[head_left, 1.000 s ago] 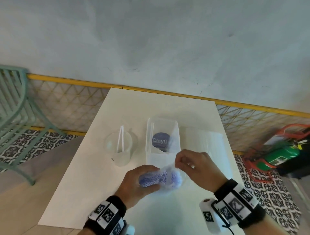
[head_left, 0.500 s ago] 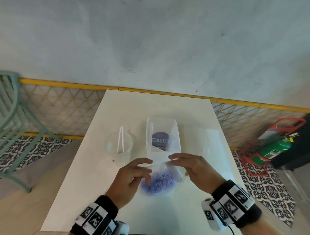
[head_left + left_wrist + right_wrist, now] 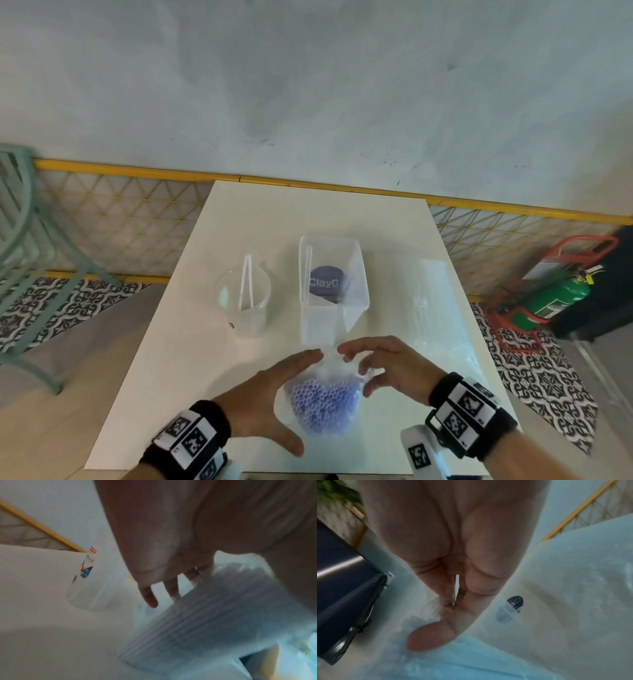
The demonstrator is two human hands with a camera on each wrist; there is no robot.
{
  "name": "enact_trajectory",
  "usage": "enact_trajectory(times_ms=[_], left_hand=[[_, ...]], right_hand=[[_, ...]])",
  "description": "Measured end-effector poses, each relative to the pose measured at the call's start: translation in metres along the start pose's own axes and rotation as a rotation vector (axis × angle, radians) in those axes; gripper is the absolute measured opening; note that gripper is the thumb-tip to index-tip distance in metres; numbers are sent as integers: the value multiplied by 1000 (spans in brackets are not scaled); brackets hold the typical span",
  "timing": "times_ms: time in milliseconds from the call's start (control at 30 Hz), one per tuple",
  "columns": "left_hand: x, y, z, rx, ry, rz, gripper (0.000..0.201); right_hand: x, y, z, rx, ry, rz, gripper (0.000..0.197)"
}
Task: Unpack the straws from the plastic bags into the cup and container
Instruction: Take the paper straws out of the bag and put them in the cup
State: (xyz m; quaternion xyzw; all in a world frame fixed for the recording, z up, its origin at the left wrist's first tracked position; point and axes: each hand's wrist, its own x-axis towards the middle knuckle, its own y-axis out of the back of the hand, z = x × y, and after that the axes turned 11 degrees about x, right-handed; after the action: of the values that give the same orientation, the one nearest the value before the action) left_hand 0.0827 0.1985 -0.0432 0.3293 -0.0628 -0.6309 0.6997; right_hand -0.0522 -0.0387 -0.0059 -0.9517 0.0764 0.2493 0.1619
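A clear plastic bag of purple straws (image 3: 322, 402) stands on end on the white table (image 3: 191, 394), open straw ends facing up. My left hand (image 3: 270, 394) lies against its left side with straight, spread fingers (image 3: 149, 599) and the thumb out toward me. My right hand (image 3: 380, 365) curls over the bag's loose top and pinches the plastic; the pinch is blurred in the right wrist view. A clear cup (image 3: 245, 303) holding two white straws stands behind on the left. A clear rectangular container (image 3: 330, 318) with a dark round label stands just behind the bag.
A second clear plastic bag (image 3: 435, 308) lies flat along the table's right side. A yellow-railed mesh fence (image 3: 137, 219) and a wall stand behind the table. A green chair (image 3: 24, 246) is at the left, a green fire extinguisher (image 3: 555, 298) at the right.
The bag went from lying gripped in my left hand to standing on end. My left hand opened and moved to its side; my right hand came down onto its top.
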Motion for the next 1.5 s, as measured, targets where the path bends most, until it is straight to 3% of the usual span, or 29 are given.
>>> enact_trajectory(times_ms=[133, 233, 367, 467, 533, 967, 1133, 1200, 1333, 1500], left_hand=[[13, -11, -8, 114, -72, 193, 105], [21, -13, -5, -6, -100, 339, 90], [30, -12, -4, -152, -55, 386, 78], [36, -16, -11, -215, 3, 373, 76], [40, -19, -18, -213, 44, 358, 77], [56, -35, -38, -298, 178, 338, 69], [64, -36, -29, -316, 113, 375, 104], [68, -38, -22, -335, 91, 355, 106], [72, -46, -11, -363, 165, 409, 79], [72, -57, -13, -403, 264, 553, 56]], right_hand=[[-2, 9, 5, -97, -33, -53, 44], [-9, 11, 7, -375, -4, -164, 79], [-2, -1, 22, -639, 173, -72, 107], [13, 2, 39, -723, 352, 48, 99], [18, 3, 45, -742, 393, 100, 90], [53, 16, 65, -750, 241, 141, 63], [64, 20, 70, -813, 212, 169, 62], [68, 22, 70, -851, 184, 138, 58], [73, 27, 82, -748, 141, 163, 49], [66, 30, 78, -712, 207, 120, 74]])
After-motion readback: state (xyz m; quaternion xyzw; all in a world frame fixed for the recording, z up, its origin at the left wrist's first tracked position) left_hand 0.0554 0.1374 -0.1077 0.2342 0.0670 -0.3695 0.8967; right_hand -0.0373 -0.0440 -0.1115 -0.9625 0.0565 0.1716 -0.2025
